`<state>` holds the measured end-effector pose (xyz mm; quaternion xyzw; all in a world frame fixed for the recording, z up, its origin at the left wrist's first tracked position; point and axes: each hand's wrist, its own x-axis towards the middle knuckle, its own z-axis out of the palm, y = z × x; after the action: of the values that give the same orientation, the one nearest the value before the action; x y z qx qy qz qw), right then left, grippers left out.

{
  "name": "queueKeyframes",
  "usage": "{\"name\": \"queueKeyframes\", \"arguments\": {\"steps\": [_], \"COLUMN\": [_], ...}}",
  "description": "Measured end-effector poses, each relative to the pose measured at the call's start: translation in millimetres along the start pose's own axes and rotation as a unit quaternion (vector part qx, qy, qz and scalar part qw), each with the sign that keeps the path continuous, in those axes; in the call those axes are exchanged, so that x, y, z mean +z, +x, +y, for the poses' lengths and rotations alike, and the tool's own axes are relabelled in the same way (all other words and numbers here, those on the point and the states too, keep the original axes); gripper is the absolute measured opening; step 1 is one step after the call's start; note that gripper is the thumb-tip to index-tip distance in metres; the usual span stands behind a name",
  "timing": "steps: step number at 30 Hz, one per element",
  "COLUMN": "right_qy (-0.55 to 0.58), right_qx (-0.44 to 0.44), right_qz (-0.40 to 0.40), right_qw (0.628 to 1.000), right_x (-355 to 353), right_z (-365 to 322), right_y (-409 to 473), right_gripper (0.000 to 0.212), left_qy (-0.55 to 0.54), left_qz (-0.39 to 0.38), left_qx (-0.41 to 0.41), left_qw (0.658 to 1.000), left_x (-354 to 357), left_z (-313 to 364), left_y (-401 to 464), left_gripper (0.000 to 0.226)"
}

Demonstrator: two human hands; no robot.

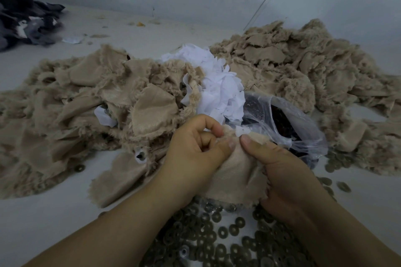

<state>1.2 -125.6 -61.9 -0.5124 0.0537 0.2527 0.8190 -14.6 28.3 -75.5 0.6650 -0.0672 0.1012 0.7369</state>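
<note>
Dozens of ring-shaped washers [221, 245] lie loose on the table [43, 212] nearest the camera, under and between the two forearms, with a few more strewn off to the right. One beige fur piece [234, 175], backing side up, is held just above the washers and just in front of the bag. On its top edge the left hand [195, 149] has its fingers curled, thumb and forefinger pinching the cloth. Beside it the right hand [280, 169] grips the piece from the right, thumb pressed flat on the backing close to the left thumb, other fingers tucked beneath the cloth and mostly hidden. One small white patch [240, 131] sits at the top edge of the piece, just above the two thumbs. One clear plastic bag [288, 119], mouth open toward the hands, holds small dark parts too blurred to tell. To the left of the hands lies one flat beige cut-out with an eye [140, 155] fitted in it. White scraps [217, 84] are heaped behind the bag, between two heaps of beige fur pieces: the left heap [86, 97] and the right heap [303, 60]. Dark cloth [21, 13] is piled at the far left, well apart from the rest.
</note>
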Motion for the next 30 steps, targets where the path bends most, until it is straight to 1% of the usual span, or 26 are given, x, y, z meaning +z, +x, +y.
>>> {"name": "queueKeyframes", "arguments": {"steps": [3,7,10,13,16,20,24,26,29,30], "right_qy": [-0.015,-0.033,-0.009,-0.007,0.014,0.029,0.039,0.038,0.029,0.028], "right_qx": [-0.006,-0.006,-0.007,-0.004,0.011,0.055,0.066,0.061,0.055,0.054], "right_qz": [0.001,-0.054,-0.048,-0.060,-0.047,-0.067,-0.075,-0.071,-0.067,-0.068], "right_qw": [1.000,0.998,0.999,0.998,0.999,0.996,0.994,0.995,0.996,0.996], "right_x": [0.4,4.3,4.2,7.9,6.5,5.4,4.6,4.7,5.4,5.8], "right_z": [-0.3,-2.4,-1.9,-1.5,-2.2,-3.8,-2.8,-2.4,-1.7,-1.5], "right_y": [0.3,-4.2,-3.9,-4.0,-2.7,-3.5,-2.1,-1.7,-1.9,-2.1], "right_gripper": [0.045,0.041,0.050,0.037,0.039,0.034,0.036,0.036,0.037,0.038], "left_qy": [0.007,-0.016,-0.030,-0.031,-0.035,-0.065,-0.086,-0.078,-0.048,-0.036], "left_qz": [0.020,0.012,0.006,0.004,0.026,0.049,0.044,0.037,0.028,0.026], "left_qx": [-0.004,-0.014,-0.017,-0.011,-0.010,-0.033,-0.050,-0.045,-0.031,-0.026], "left_qw": [1.000,1.000,0.999,0.999,0.999,0.996,0.994,0.995,0.998,0.999], "left_x": [1.4,0.5,-0.8,0.3,1.7,1.4,2.9,3.0,2.7,2.6], "left_z": [-0.3,1.6,1.2,0.4,0.8,-0.3,0.1,0.2,0.0,-0.3], "left_y": [-0.1,0.0,0.1,-1.2,-1.8,-0.7,-0.6,-0.8,-2.0,-2.3], "left_gripper": [0.017,0.011,0.009,0.010,0.013,0.021,0.013,0.015,0.025,0.023]}}
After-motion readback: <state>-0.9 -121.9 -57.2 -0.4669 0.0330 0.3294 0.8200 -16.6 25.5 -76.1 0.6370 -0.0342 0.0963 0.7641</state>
